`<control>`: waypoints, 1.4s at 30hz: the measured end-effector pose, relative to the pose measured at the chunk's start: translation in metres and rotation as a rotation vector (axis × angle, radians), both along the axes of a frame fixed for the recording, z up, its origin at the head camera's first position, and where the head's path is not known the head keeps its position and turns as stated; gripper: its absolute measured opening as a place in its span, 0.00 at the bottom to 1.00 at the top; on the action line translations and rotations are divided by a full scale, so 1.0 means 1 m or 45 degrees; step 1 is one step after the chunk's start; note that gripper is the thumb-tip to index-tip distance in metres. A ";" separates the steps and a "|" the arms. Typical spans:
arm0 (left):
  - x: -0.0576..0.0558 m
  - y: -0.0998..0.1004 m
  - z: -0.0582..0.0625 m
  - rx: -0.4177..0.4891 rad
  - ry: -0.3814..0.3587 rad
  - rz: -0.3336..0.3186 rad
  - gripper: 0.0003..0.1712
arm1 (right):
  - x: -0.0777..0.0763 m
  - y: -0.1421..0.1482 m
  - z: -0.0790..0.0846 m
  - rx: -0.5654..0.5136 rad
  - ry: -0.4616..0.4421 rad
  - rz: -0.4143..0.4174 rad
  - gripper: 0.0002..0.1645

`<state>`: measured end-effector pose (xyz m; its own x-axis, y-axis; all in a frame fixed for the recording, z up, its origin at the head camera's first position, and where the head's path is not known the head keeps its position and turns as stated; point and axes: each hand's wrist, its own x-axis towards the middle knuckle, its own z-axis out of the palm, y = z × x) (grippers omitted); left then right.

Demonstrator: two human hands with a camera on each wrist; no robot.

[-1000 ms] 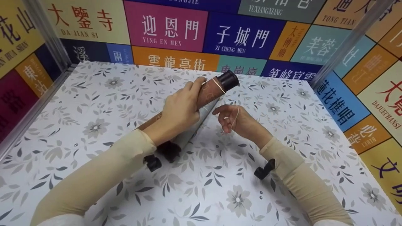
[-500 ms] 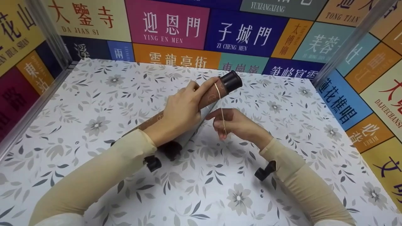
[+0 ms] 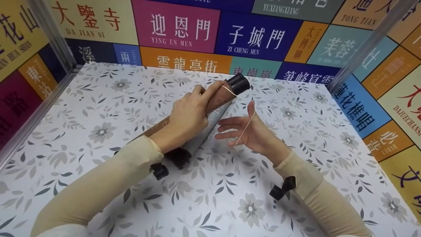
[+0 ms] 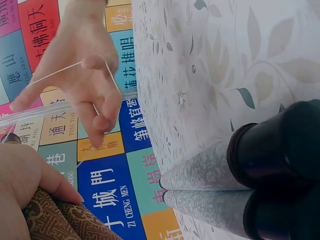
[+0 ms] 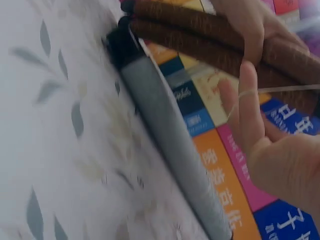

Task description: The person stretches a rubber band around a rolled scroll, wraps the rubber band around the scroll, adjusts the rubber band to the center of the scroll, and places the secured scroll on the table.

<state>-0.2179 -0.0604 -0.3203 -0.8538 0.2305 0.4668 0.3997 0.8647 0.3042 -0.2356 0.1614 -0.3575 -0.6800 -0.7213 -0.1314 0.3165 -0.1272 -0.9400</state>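
My left hand (image 3: 189, 115) grips a pair of brown patterned scrolls (image 5: 195, 50), tilted above the table with a black end cap (image 3: 239, 84) pointing away to the right. Near that cap a thin pale elastic band (image 3: 230, 91) crosses the brown roll. Beneath lie grey patterned rolls (image 4: 205, 172) with black ends, partly hidden in the head view by the left hand and arm. Just right of the scrolls, my right hand (image 3: 258, 136) has its thumb raised and fingers spread. Another pale elastic band (image 3: 245, 129) is stretched from the thumb across to the fingers.
A white table (image 3: 131, 204) with a grey leaf and flower print lies under both hands. Colourful wall panels (image 3: 177, 26) with lettering stand behind it and at the sides. Clear corner posts (image 3: 371, 42) rise at the back. Black wrist mounts (image 3: 283, 188) hang by the sleeves.
My right hand has uncurled, raising its thumb and spreading its fingers, so the band on it is now stretched wider. The left hand keeps its grip, with the scroll end shifting only slightly.
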 end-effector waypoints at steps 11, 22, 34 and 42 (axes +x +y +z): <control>0.006 0.002 -0.009 -0.004 0.134 -0.090 0.44 | -0.003 -0.004 0.001 -0.011 -0.218 0.029 0.64; 0.002 -0.017 -0.029 -0.212 0.455 -0.357 0.48 | -0.017 0.008 -0.002 0.100 -0.176 0.282 0.54; -0.012 -0.036 -0.032 -0.598 0.818 -0.538 0.32 | -0.017 0.016 0.000 0.164 -0.180 0.370 0.47; -0.015 -0.040 -0.035 -0.739 0.952 -0.520 0.31 | -0.016 0.016 -0.002 0.248 -0.163 0.336 0.43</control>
